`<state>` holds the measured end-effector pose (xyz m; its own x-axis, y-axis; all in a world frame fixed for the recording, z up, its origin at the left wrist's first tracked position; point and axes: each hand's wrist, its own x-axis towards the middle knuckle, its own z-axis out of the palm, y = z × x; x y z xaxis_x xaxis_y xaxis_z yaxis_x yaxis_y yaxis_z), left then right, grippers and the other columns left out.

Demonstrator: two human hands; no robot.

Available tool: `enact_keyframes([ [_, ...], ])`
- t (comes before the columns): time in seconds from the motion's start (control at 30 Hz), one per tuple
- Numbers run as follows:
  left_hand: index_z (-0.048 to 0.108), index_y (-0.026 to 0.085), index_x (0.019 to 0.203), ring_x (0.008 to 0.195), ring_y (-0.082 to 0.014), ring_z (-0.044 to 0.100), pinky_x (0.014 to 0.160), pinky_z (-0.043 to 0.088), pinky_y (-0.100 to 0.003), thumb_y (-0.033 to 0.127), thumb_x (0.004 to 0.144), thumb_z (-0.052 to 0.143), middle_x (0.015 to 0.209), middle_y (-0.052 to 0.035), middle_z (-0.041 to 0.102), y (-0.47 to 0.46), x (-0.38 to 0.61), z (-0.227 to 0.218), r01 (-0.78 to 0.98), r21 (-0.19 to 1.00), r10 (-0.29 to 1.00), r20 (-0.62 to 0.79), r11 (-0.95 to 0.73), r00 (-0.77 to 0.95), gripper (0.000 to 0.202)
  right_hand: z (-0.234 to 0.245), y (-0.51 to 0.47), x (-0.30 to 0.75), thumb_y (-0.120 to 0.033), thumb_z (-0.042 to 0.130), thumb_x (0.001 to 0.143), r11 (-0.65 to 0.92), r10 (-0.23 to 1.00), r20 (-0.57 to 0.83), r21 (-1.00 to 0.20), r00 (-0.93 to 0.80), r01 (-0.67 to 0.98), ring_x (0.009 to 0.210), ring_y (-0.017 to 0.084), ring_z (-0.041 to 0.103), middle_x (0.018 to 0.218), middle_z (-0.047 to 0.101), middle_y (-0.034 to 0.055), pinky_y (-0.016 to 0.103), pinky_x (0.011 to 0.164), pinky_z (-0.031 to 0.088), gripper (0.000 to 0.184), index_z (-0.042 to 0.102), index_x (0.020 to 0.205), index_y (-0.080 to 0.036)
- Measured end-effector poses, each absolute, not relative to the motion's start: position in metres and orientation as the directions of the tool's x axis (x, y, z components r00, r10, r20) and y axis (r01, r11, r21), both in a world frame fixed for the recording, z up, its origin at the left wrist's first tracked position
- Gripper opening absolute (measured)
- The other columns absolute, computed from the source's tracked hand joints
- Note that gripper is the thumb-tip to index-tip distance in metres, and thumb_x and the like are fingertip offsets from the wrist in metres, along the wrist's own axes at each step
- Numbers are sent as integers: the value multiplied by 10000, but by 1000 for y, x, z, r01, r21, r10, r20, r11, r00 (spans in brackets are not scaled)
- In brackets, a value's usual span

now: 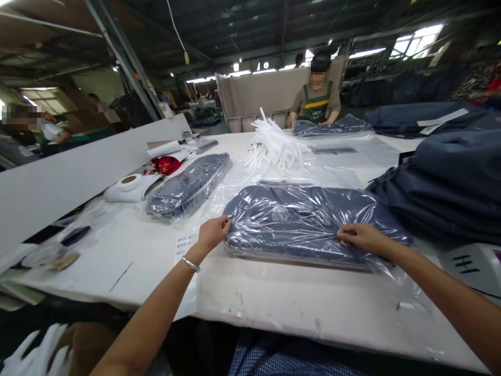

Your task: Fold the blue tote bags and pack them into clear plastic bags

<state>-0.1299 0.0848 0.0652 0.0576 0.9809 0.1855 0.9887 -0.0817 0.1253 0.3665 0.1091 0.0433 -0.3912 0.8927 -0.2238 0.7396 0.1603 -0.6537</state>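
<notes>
Head view shows the left grip [213,232] pinching clear plastic [245,224] around the left end of a dark-blue bundle [297,213] on the table [250,292], the right grip [359,237] pinching it nearer the right.

Two hands, the left hand [213,232] and the right hand [358,237], are showing; one bracelet [190,264] is encircling the left wrist. Three bags in plastic are lying on one tabletop [274,292]: one near bag [282,222], one left bag [188,188] and one far bag [332,127]. One pile of strips [274,146] is occupying the middle; overlap is preventing a strip count. One roll [125,194], one red item [167,166] and one label sheet [186,243] are lying leftward. One aproned person [319,104] is facing the near bag. Loose bags [454,183] at right are overlapping, preventing counting.
</notes>
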Motion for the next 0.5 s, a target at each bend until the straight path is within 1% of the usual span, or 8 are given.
enact_keyframes([
  [0.1, 665, 211, 911, 863, -231, 647, 681, 408, -301, 447, 982, 362, 890, -90, 699, 82, -119, 57, 999, 22, 976, 216, -37, 31, 391, 40, 117, 366, -532, 566, 826, 71, 891, -275, -703, -362, 708, 587, 173, 590, 654, 686, 31, 282, 595, 443, 386, 697, 714, -187],
  [0.2, 655, 208, 914, 1008, -249, 607, 762, 422, -317, 407, 975, 401, 1011, -108, 665, 81, -112, 57, 998, -41, 975, 215, -50, 57, 328, 39, 119, 362, -468, 591, 796, 48, 900, -272, -715, -341, 697, 574, 167, 583, 627, 678, 36, 277, 584, 438, 339, 704, 687, -167],
  [0.27, 652, 202, 902, 1009, -257, 597, 754, 429, -321, 398, 965, 415, 1008, -111, 647, 83, -112, 60, 997, -43, 978, 197, -64, 71, 314, 44, 117, 359, -467, 611, 786, 71, 900, -247, -730, -359, 679, 585, 164, 587, 620, 675, 29, 276, 607, 451, 336, 706, 686, -161],
  [0.33, 650, 195, 886, 938, -259, 604, 696, 429, -314, 420, 960, 402, 963, -105, 633, 87, -115, 62, 998, -23, 985, 158, -66, 69, 343, 52, 110, 359, -498, 636, 779, 96, 904, -203, -762, -377, 640, 631, 173, 615, 641, 683, 24, 283, 657, 481, 355, 716, 725, -157],
  [0.37, 649, 202, 891, 908, -252, 604, 675, 424, -306, 450, 959, 388, 950, -92, 626, 89, -117, 62, 998, -15, 991, 119, -60, 61, 366, 58, 105, 361, -508, 652, 773, 104, 912, -175, -775, -371, 623, 666, 182, 634, 673, 697, 25, 293, 689, 500, 361, 732, 790, -156],
  [0.43, 648, 202, 897, 895, -249, 601, 670, 418, -303, 488, 965, 342, 957, -83, 617, 96, -124, 61, 997, 1, 996, 49, -79, 79, 424, 70, 91, 369, -493, 702, 751, 119, 929, -106, -822, -353, 557, 791, 206, 679, 830, 742, 38, 322, 785, 533, 426, 735, 1025, -168],
  [0.5, 646, 204, 910, 887, -244, 600, 684, 416, -303, 512, 969, 303, 962, -73, 614, 103, -129, 57, 994, 20, 994, 12, -106, 106, 465, 83, 66, 381, -472, 716, 767, 159, 950, -1, -858, -311, 488, 939, 231, 692, 1037, 742, 59, 370, 890, 541, 543, 662, 1233, -198],
])
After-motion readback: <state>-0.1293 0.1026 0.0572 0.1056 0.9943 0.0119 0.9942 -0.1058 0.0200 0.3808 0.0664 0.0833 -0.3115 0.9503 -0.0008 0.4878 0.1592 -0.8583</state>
